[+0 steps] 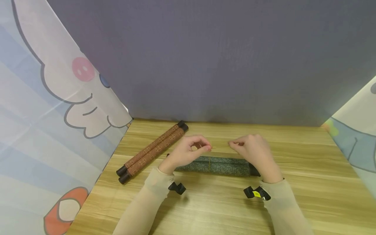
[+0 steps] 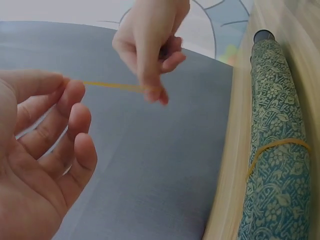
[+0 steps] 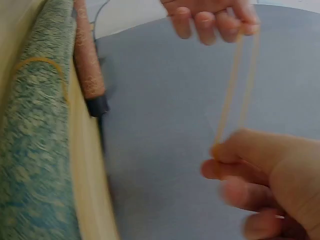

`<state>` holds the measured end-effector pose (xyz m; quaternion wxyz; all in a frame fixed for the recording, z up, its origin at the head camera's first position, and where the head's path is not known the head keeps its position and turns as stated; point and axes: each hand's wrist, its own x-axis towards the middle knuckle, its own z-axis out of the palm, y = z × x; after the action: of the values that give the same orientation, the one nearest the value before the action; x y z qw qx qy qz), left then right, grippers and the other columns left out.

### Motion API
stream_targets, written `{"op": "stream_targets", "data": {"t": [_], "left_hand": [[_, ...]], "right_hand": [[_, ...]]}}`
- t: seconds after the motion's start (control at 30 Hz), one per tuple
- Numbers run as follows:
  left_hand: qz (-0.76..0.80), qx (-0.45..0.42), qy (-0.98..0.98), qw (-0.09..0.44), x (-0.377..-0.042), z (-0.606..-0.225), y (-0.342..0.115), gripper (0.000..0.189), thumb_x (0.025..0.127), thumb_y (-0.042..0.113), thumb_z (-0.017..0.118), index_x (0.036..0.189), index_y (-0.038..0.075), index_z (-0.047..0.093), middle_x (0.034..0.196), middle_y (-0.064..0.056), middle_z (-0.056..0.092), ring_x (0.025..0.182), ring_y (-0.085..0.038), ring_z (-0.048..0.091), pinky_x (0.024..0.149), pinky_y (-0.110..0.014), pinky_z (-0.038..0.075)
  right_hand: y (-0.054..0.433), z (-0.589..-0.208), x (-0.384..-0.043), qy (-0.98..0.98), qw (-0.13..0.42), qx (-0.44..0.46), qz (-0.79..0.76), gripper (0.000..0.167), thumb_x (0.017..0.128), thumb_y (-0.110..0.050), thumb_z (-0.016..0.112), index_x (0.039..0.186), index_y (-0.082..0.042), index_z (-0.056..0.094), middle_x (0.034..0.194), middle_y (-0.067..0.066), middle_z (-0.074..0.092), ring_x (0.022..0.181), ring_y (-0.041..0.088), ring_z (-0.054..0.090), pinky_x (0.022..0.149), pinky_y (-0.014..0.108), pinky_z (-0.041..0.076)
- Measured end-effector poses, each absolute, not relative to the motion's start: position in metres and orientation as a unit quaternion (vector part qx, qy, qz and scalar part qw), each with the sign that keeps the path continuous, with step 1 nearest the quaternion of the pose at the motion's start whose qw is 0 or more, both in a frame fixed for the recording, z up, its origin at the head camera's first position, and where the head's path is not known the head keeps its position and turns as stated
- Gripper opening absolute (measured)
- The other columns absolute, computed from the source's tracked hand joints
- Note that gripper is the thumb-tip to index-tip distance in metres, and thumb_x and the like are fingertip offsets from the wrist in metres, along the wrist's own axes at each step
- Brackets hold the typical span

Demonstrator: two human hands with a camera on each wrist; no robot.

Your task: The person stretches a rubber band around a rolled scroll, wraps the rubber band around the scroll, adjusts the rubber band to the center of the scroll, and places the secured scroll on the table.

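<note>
A thin yellow rubber band (image 2: 112, 85) is stretched between the two hands in the air. My left hand (image 1: 189, 151) pinches one end of it between thumb and forefinger, the other fingers loosely bent. At the opposite end, my right hand (image 1: 255, 151) pinches the band the same way. In the right wrist view the band's two strands (image 3: 231, 85) run apart from each other. Below the hands lies a pair of green patterned scrolls (image 1: 229, 168) with dark ends. Another yellow rubber band (image 2: 280, 143) goes round their middle.
Two brown patterned scrolls (image 1: 155, 150) with black end knobs lie side by side, slanting, on the left of the wooden table (image 1: 211, 209). A grey panel (image 1: 211, 65) rises behind the table. Cartoon-printed cloth (image 1: 35, 130) hangs at the left side.
</note>
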<state>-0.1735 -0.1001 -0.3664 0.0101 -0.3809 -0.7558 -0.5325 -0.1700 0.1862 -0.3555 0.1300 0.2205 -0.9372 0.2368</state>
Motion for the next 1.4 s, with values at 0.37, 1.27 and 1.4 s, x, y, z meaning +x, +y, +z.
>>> {"op": "stream_targets", "data": {"t": [0.37,1.27,1.4], "left_hand": [[-0.457,-0.458,-0.762,-0.032,-0.173,-0.375,-0.091,0.008,0.105,0.014,0.076,0.108,0.011,0.083,0.097,0.005,0.076,0.077,-0.002,0.062,0.07,-0.026,0.057],[-0.319,-0.553,-0.731,0.241,-0.174,-0.382,-0.077,0.027,0.085,0.007,0.095,0.111,0.012,0.088,0.098,0.0,0.075,0.066,0.0,0.063,0.067,-0.003,0.046],[-0.314,-0.55,-0.74,0.227,-0.174,-0.383,-0.076,0.024,0.089,0.01,0.092,0.113,0.011,0.087,0.098,0.0,0.076,0.066,0.001,0.063,0.066,-0.004,0.048]], "right_hand": [[0.174,-0.36,-0.174,-0.833,-0.067,0.155,0.527,0.063,0.114,-0.046,0.058,0.081,0.006,0.069,0.095,0.005,0.078,0.047,0.009,0.023,0.069,0.037,0.045],[0.177,-0.361,-0.169,-0.808,-0.09,0.359,0.458,0.129,0.066,-0.033,0.109,0.168,-0.01,0.032,0.101,0.007,0.034,0.077,0.014,0.036,0.062,0.03,0.034],[0.179,-0.363,-0.169,-0.829,-0.061,0.35,0.431,0.131,0.067,-0.038,0.108,0.169,-0.008,0.031,0.103,0.007,0.041,0.082,0.016,0.04,0.065,0.029,0.039]]}}
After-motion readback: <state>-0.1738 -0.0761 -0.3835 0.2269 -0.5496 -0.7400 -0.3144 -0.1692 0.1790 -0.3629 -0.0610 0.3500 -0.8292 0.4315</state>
